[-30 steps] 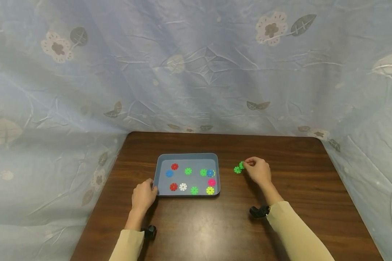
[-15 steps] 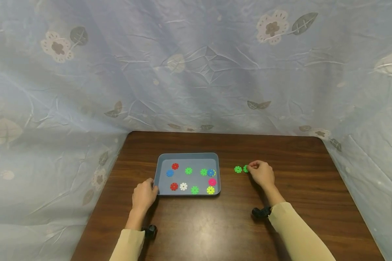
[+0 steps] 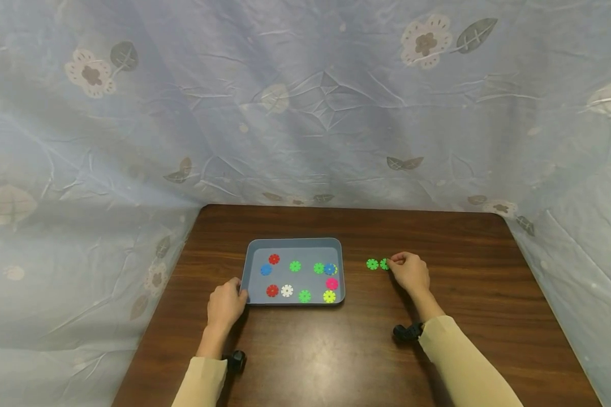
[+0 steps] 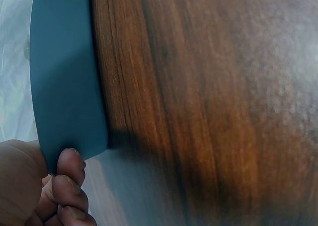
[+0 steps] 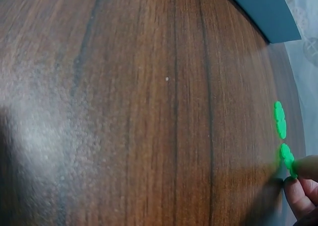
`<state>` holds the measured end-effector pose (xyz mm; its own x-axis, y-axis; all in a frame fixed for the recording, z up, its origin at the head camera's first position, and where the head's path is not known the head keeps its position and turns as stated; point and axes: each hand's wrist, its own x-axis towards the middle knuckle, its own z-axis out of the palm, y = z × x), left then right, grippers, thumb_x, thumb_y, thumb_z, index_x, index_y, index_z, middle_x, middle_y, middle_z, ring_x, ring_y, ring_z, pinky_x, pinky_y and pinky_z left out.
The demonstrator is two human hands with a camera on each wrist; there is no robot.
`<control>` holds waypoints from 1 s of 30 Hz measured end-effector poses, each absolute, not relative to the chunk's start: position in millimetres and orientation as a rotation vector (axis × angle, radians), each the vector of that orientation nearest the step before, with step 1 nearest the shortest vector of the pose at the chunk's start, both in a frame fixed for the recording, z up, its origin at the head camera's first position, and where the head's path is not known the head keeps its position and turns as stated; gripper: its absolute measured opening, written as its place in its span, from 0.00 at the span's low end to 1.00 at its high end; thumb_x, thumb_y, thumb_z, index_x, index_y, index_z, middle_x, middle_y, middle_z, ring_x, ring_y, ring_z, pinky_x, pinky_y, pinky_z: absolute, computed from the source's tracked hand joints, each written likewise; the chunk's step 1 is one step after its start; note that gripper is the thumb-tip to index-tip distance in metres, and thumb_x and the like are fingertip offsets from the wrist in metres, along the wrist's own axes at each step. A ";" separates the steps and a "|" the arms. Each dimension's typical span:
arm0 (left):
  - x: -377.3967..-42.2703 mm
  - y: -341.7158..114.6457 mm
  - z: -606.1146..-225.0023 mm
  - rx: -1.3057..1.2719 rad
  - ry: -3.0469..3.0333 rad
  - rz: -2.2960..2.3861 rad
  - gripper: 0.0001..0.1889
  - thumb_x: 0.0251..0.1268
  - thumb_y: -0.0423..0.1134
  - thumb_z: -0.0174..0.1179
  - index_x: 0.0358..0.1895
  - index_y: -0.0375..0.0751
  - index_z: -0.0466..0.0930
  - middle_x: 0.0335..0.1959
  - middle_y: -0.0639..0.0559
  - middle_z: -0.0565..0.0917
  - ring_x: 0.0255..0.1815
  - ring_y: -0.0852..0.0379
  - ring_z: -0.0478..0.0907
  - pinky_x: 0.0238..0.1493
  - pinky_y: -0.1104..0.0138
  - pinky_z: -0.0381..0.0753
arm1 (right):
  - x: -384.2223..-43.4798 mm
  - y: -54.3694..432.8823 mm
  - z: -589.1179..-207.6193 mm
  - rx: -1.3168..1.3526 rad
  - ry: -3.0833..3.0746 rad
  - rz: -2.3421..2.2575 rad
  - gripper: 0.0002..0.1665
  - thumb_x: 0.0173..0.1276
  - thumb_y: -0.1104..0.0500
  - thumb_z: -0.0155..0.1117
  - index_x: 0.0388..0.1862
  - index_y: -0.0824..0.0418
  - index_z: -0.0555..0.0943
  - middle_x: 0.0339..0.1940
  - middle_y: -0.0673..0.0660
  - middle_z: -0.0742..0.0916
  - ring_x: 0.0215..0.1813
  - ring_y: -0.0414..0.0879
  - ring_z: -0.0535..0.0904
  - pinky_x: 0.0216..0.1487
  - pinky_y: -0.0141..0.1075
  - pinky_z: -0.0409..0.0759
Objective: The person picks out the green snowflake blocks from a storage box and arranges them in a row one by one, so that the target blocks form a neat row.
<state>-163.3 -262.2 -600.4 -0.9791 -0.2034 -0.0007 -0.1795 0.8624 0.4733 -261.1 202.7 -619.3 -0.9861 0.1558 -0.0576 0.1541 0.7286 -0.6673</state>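
Note:
My left hand grips the near left corner of a grey-blue tray; in the left wrist view its curled fingers meet the tray wall. Right of the tray, my right hand pinches a green notched disc by its right edge, partly covering it. The right wrist view has this disc between thumb and finger, close to the tabletop. Just left of it, another green disc lies flat on the table, a small gap apart.
Inside the tray lie several notched discs, among them a white disc, a pink disc, a yellow disc and a blue disc. The brown wooden table is bordered by a patterned curtain at the back and sides.
My right hand has shifted right and slightly nearer with its green disc, which earlier sat against the other green disc and now stands apart from it. The left hand stays on the tray.

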 end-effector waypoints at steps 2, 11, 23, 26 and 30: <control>-163.2 -261.9 -601.1 0.306 -2.980 -0.749 0.10 0.67 0.36 0.63 0.45 0.33 0.84 0.22 0.47 0.79 0.21 0.49 0.71 0.22 0.55 0.72 | -260.7 203.2 -619.8 -0.270 -2.922 1.121 0.16 0.72 0.48 0.68 0.44 0.60 0.87 0.37 0.55 0.90 0.39 0.54 0.84 0.37 0.49 0.77; -163.7 -261.2 -600.5 0.299 -2.976 -0.740 0.10 0.67 0.36 0.63 0.45 0.32 0.84 0.22 0.46 0.79 0.21 0.49 0.71 0.22 0.55 0.72 | -261.0 204.8 -622.5 -0.274 -2.922 1.118 0.16 0.72 0.47 0.68 0.44 0.60 0.87 0.36 0.54 0.90 0.39 0.53 0.84 0.37 0.49 0.77; -164.2 -263.1 -600.9 0.286 -2.981 -0.758 0.10 0.68 0.35 0.63 0.45 0.32 0.84 0.21 0.47 0.78 0.20 0.50 0.70 0.21 0.57 0.70 | -258.3 191.3 -616.3 -0.175 -2.874 1.139 0.16 0.71 0.50 0.68 0.47 0.61 0.87 0.39 0.55 0.90 0.39 0.53 0.85 0.39 0.48 0.78; -164.6 -263.2 -601.4 0.282 -2.977 -0.755 0.09 0.67 0.36 0.63 0.44 0.32 0.84 0.21 0.47 0.78 0.20 0.50 0.70 0.21 0.56 0.71 | -258.3 182.1 -612.8 -0.108 -2.865 1.150 0.15 0.72 0.51 0.69 0.48 0.61 0.87 0.39 0.55 0.90 0.37 0.51 0.84 0.36 0.45 0.77; -165.2 -263.1 -601.7 0.281 -2.972 -0.753 0.09 0.67 0.36 0.64 0.43 0.32 0.84 0.22 0.46 0.79 0.20 0.50 0.70 0.21 0.56 0.71 | -257.5 166.4 -603.9 -0.020 -2.853 1.162 0.15 0.71 0.51 0.70 0.48 0.61 0.87 0.40 0.55 0.90 0.33 0.48 0.83 0.33 0.42 0.76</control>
<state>-165.2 -263.1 -601.7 -0.9814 -0.1912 0.0161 -0.1605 0.8640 0.4772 -257.5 166.4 -603.9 -0.9981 0.0348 0.0515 -0.0111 0.7156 -0.6984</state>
